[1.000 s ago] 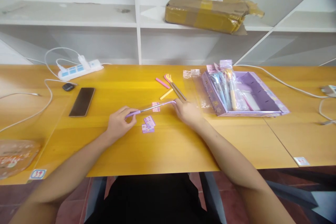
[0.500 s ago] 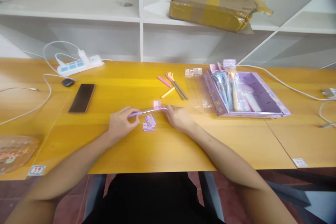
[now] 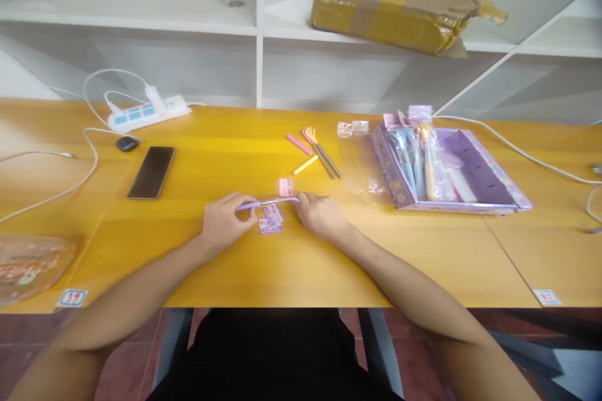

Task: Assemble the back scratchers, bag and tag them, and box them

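A slim purple back scratcher [image 3: 248, 205] with a short bare metal section spans the gap between my hands, level above the table. My left hand [image 3: 226, 220] pinches its purple handle between thumb and fingers. At the other end, the fingers of my right hand [image 3: 320, 213] close on the purple head, hiding its tip. Small purple cards [image 3: 271, 225] lie overlapping just below it, and a pink card [image 3: 285, 187] lies just beyond. Farther back rest two metal rods [image 3: 328, 160] with a pink and a yellow claw head, beside a pink handle [image 3: 298, 144] and a yellow handle [image 3: 305, 165].
At right stands a purple display box [image 3: 475, 206] with wrapped scratchers [image 3: 418, 163]; clear plastic sleeves [image 3: 357, 163] lie beside it. To the left are a phone [image 3: 151, 172], a power strip [image 3: 150, 114] and cables. A taped carton [image 3: 399, 12] sits on the shelf.
My hands have come slightly closer together, and less of the scratcher's metal section shows between them. The whole view has shifted a little.
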The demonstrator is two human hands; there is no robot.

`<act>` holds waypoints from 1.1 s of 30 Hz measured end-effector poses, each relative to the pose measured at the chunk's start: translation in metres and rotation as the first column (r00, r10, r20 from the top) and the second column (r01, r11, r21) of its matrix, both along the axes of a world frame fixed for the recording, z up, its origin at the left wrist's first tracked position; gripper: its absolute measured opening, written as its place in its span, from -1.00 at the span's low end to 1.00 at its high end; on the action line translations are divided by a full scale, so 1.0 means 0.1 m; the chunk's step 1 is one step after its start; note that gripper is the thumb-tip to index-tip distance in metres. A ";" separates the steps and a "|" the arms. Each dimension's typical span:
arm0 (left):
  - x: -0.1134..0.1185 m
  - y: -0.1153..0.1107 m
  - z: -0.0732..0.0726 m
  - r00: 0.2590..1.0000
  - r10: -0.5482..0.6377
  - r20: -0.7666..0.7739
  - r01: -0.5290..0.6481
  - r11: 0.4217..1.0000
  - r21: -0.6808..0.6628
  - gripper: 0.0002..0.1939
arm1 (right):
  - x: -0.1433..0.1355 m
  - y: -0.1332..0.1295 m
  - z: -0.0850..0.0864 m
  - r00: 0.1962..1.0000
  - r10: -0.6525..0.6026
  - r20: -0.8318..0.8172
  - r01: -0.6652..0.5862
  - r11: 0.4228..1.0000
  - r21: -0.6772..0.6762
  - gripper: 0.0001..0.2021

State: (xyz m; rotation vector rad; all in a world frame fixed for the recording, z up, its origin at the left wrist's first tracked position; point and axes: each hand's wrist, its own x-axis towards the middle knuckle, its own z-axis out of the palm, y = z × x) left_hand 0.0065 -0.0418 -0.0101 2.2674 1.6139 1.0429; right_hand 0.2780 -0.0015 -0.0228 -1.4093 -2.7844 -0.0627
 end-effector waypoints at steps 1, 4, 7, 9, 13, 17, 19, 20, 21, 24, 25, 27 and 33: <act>-0.01 0.01 -0.01 1.000 -0.003 -0.001 0.003 1.000 -0.005 -0.85 | 0.00 0.01 -0.01 1.000 -0.002 -0.002 0.002 1.000 -0.004 -0.72; -0.04 0.07 -0.05 0.999 -0.046 -0.007 0.046 0.999 -0.023 -0.81 | 0.00 0.08 0.01 0.999 -0.035 -0.033 0.034 0.999 -0.035 -0.67; -0.07 0.13 -0.07 0.994 -0.103 -0.035 0.101 0.994 -0.047 -0.74 | 0.02 0.17 0.08 0.986 -0.106 -0.126 0.096 0.992 -0.081 -0.66; -0.10 0.17 -0.07 0.987 -0.141 -0.080 0.138 0.990 -0.039 -0.71 | 0.05 0.21 0.12 0.953 -0.096 -0.288 0.054 0.987 -0.151 -0.67; -0.18 0.19 0.01 0.954 -0.190 -0.230 0.212 0.974 0.075 -0.71 | 0.08 0.20 0.15 0.738 -0.159 -0.655 -0.177 0.892 -0.415 -0.58; -0.13 0.06 0.20 0.844 -0.234 -0.483 0.302 0.951 0.067 -0.71 | 0.08 0.05 0.25 0.661 -0.276 -0.697 -0.275 0.776 -0.568 -0.56; -0.03 -0.08 0.29 0.768 -0.244 -0.593 0.317 0.948 0.019 -0.69 | 0.10 -0.11 0.36 0.690 -0.176 -0.702 -0.315 0.800 -0.510 -0.60; 0.03 -0.16 0.32 0.740 -0.240 -0.628 0.312 0.950 0.005 -0.69 | 0.11 -0.21 0.41 0.718 -0.104 -0.689 -0.327 0.823 -0.465 -0.64; 0.09 -0.25 0.35 0.720 -0.232 -0.653 0.307 0.952 -0.001 -0.71 | 0.13 -0.33 0.46 0.753 -0.032 -0.658 -0.324 0.851 -0.412 -0.67; 0.22 -0.53 0.39 0.698 -0.252 -0.670 0.332 0.943 -0.008 -0.79 | 0.16 -0.67 0.54 0.870 0.150 -0.469 -0.266 0.945 -0.190 -0.75; 0.25 -0.61 0.39 0.704 -0.269 -0.657 0.351 0.936 -0.007 -0.81 | 0.16 -0.77 0.54 0.898 0.201 -0.391 -0.253 0.964 -0.084 -0.76; 0.27 -0.74 0.39 0.724 -0.290 -0.626 0.374 0.928 0.002 -0.79 | 0.15 -0.92 0.50 0.922 0.296 -0.250 -0.271 0.954 0.130 -0.73; 0.24 -0.84 0.32 0.775 -0.221 -0.592 0.298 0.954 0.034 -0.75 | 0.17 -1.00 0.33 0.922 0.355 -0.153 -0.280 0.887 0.368 -0.72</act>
